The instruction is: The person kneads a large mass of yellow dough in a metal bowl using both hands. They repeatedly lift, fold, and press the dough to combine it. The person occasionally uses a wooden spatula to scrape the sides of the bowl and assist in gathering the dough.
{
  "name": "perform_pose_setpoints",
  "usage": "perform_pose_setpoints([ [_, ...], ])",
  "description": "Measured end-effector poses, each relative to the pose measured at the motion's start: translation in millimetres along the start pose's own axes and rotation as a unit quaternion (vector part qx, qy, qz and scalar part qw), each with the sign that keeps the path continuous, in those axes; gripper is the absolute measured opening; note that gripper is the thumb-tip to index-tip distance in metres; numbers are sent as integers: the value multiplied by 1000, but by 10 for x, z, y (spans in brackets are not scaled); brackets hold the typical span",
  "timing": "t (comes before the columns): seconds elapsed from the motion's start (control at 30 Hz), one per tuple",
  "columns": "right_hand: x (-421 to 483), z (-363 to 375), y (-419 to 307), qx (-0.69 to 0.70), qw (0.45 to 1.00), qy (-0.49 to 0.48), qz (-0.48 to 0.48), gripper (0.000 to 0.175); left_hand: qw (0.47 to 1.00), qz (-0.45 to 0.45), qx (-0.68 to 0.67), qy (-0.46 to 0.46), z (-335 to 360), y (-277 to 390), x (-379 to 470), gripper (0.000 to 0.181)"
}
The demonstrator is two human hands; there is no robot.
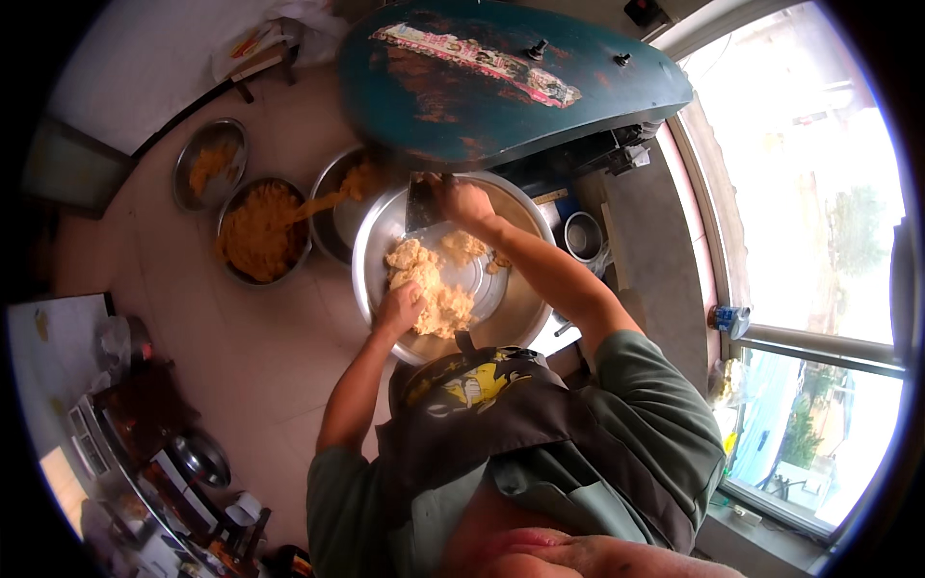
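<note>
A large steel basin (527,303) lies in front of me, holding lumps of pale yellow dough (426,282). My left hand (399,307) presses its curled fingers on the dough's near left side. At the basin's far side my right hand (455,202) grips a dark, flat, broad-bladed tool (421,206), its kind not certain, whose lower edge points down into the basin. Smaller dough pieces (462,246) sit below that hand. A green painted machine housing (506,79) with worn paint hangs over the basin's far edge and covers what lies beneath it.
On the tiled floor at the left stand a bowl of orange-yellow dough (264,231), a shallower bowl (209,165) and a steel basin (334,217), with a dough strip across their rims. A small metal bowl (582,236) is at the right, near the window ledge.
</note>
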State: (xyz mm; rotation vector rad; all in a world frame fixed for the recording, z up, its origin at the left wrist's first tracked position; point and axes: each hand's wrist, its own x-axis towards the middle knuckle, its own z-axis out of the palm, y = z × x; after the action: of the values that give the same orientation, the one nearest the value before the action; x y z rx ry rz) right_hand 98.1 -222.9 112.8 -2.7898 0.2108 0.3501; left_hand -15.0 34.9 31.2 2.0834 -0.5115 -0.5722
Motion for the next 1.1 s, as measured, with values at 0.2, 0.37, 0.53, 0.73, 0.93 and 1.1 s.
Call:
perform_pose_setpoints([
  [0.2,98,-200,-230,-27,998,9,-53,42,998,-62,-9,-23,83,-11,-17,44],
  [0.37,-130,-29,-147,19,998,39,-37,41,998,-16,-47,-26,160,-168,-79,67],
  [0.53,254,74,34,-7,1000,11,15,33,989,-40,-82,-116,62,-17,-126,76],
  [0.73,-74,-9,-190,-2,997,25,-76,44,988,-50,-141,-32,67,146,-185,66],
  [0.93,-49,-203,-8,43,998,33,11,33,990,49,-75,105,-370,1142,442,64],
  [1.1,-493,-667,382,91,995,38,-5,44,982,103,106,119,-599,1461,1172,54],
])
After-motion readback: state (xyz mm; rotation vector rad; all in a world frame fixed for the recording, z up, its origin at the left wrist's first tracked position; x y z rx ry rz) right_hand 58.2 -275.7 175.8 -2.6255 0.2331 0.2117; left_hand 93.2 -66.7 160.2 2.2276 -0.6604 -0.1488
